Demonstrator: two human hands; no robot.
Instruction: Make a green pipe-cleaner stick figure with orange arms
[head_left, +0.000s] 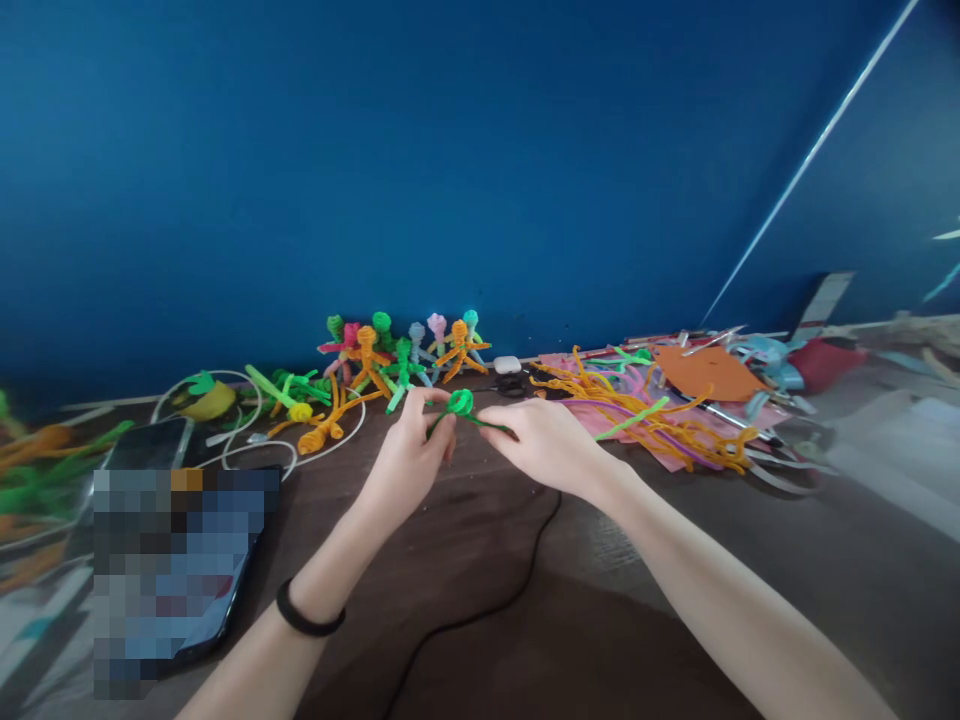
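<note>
A green pipe cleaner (463, 408) with a coiled loop at its top is held between both hands above the dark wooden table (525, 620). My left hand (411, 450), with a black band on its wrist, pinches the piece just below the coil. My right hand (544, 440) is closed on the straight end that runs to the right. Behind the hands, against the blue wall, stands a row of several pipe-cleaner figures (405, 355) in orange, green, pink and light blue.
A phone (180, 560) lies at the left, with white cables (247, 440) and more green and orange pieces nearby. Loose orange and green pipe cleaners (652, 420) lie on pink sheets at the right, beside orange paper (709, 372). A black cable (487, 610) crosses the table.
</note>
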